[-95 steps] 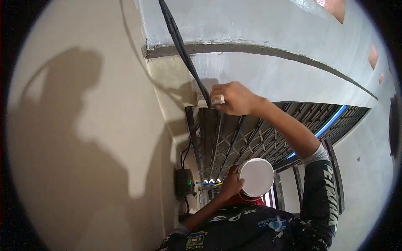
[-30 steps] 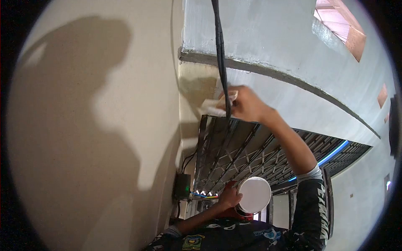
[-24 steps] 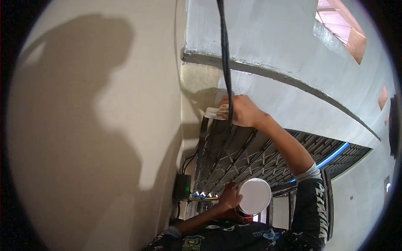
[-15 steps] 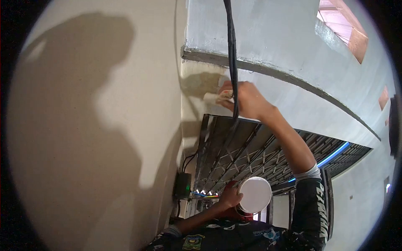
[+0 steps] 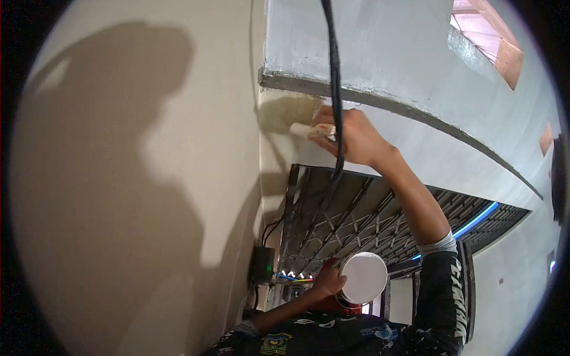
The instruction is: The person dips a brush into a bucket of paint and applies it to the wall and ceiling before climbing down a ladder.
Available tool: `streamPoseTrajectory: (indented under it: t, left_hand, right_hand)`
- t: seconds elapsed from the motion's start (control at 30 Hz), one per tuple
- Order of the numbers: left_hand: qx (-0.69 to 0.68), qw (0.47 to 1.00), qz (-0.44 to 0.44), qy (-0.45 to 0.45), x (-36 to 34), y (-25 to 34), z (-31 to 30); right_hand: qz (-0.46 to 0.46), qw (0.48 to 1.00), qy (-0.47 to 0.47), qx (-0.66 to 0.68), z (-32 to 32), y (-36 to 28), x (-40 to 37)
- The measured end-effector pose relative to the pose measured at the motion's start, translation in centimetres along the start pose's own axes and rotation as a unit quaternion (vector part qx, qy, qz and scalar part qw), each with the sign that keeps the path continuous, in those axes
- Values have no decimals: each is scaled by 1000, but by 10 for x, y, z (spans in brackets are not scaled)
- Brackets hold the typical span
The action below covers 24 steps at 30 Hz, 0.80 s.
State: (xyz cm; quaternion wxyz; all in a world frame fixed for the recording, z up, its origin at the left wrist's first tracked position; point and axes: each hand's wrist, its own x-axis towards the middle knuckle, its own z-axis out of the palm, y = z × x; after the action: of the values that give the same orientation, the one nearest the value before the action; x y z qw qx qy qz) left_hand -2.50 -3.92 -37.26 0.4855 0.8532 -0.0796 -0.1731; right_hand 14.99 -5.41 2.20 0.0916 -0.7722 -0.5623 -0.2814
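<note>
My right hand (image 5: pixel 361 141) is closed around a paintbrush (image 5: pixel 304 129), whose pale end points left toward the corner. The brush overlaps a beige strip of wall (image 5: pixel 279 145) under a grey ledge (image 5: pixel 380 97); right of it the strip is whitish. Lower down, my left hand (image 5: pixel 328 281) grips the side of a paint bucket (image 5: pixel 339 305) near its rim. White paint (image 5: pixel 364 277) shows inside the bucket, which is tilted toward me. A black cable (image 5: pixel 333 65) hangs in front of my right hand and hides part of it.
A beige wall (image 5: pixel 89 178) with my shadow on it fills the left side. Below the strip is a dark metal lattice gate (image 5: pixel 356 219). A black box with a green light (image 5: pixel 262 265) sits by the corner. A blue light strip (image 5: pixel 475 219) runs at right.
The paintbrush has tipped slightly upward in my right hand, still near the beige strip. The left hand and bucket stay nearly in place.
</note>
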Motion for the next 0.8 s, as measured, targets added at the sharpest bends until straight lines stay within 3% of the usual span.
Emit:
streamPoseTrajectory:
  t: [0.07, 0.17, 0.3, 0.33, 0.37, 0.4, 0.47, 0.57, 0.67, 0.8]
  left_hand:
    - [1, 1000, 16, -5, 2, 0, 0]
    - [-41, 995, 81, 42, 5, -11, 9]
    - [-6, 995, 77, 58, 4, -13, 10]
    - [16, 990, 105, 97, 6, -16, 14]
    - [36, 981, 132, 135, 8, -19, 19]
    - [35, 982, 131, 135, 8, -16, 17]
    - [-3, 998, 49, 31, 3, -8, 6]
    - [11, 999, 44, 29, -1, 1, 0]
    - [-8, 997, 50, 62, 0, -1, 5]
    - [20, 997, 60, 47, 2, -4, 4]
  right_hand:
    - [-11, 993, -24, 119, 17, 3, -2]
    - [11, 992, -25, 123, 48, 10, -13]
    - [0, 996, -71, -49, 18, 18, -2]
    - [-23, 998, 12, -64, 7, 17, 3]
    - [-26, 998, 11, -64, -5, 16, 11]
    - [-21, 996, 22, -88, -24, 11, 21]
    - [-14, 993, 33, -111, -39, 7, 33]
    - [-42, 995, 37, -77, -36, 3, 43]
    - [8, 997, 9, 77, -6, 11, 39]
    - [-8, 1000, -23, 11, -7, 17, 41]
